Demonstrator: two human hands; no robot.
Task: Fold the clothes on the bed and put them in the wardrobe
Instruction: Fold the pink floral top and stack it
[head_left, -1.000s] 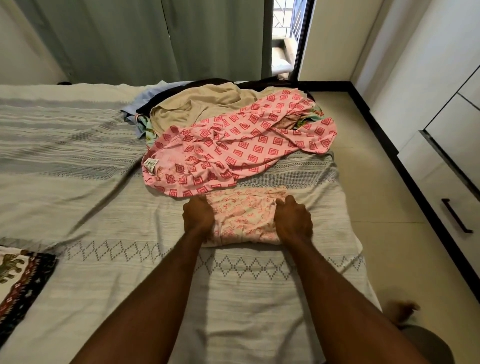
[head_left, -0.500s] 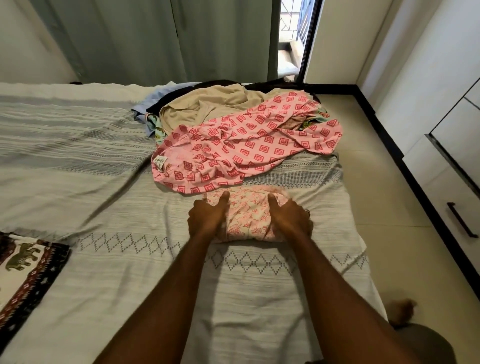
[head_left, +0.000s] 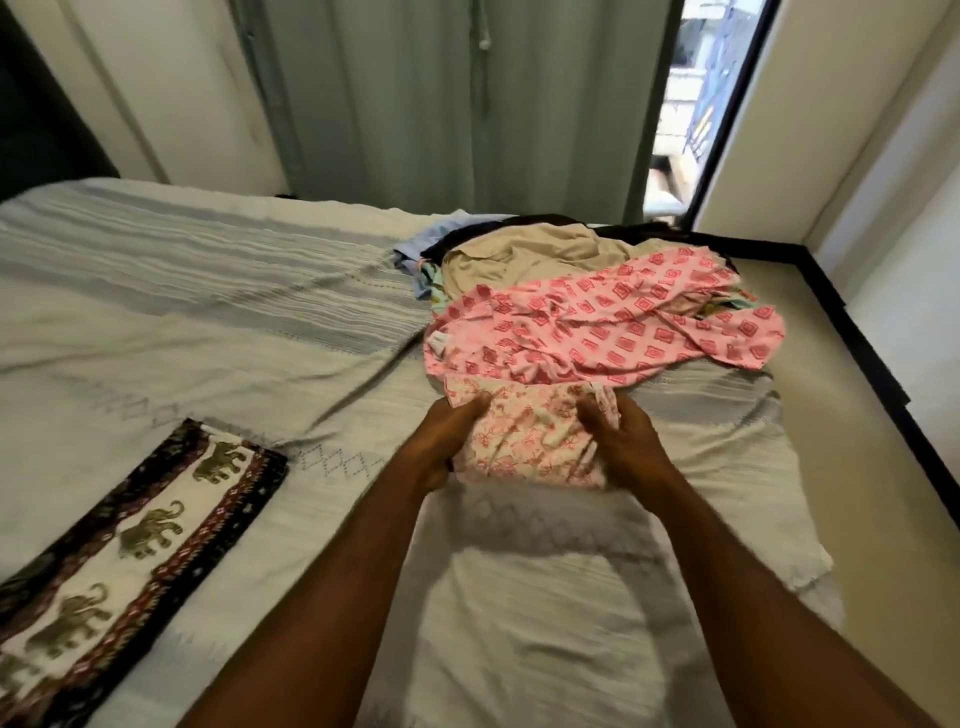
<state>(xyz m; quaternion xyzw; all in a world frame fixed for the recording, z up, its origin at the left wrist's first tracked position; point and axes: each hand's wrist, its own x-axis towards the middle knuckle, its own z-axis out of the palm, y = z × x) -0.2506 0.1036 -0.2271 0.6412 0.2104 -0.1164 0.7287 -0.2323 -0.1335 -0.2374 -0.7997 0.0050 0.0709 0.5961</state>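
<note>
Bed (head_left: 218, 322), grey-white woven cover, under my arms.

Loose clothes heaped at 1 o'clock: pink square-print garment (head_left: 613, 332) on top, beige cloth (head_left: 519, 254) behind it, blue (head_left: 441, 236) and dark pieces at the far edge. Elephant-print folded cloth (head_left: 130, 545) lies flat at 8 o'clock, well apart from the heap. Bare floor (head_left: 831, 415) runs along 3 o'clock.

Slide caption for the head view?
Both hands, left hand and right hand, grip a folded pink floral garment above the bed, beside unfolded clothes.

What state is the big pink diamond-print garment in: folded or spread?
Unfolded: the pink diamond-print garment lies crumpled and spread loosely across the clothes pile.
</note>
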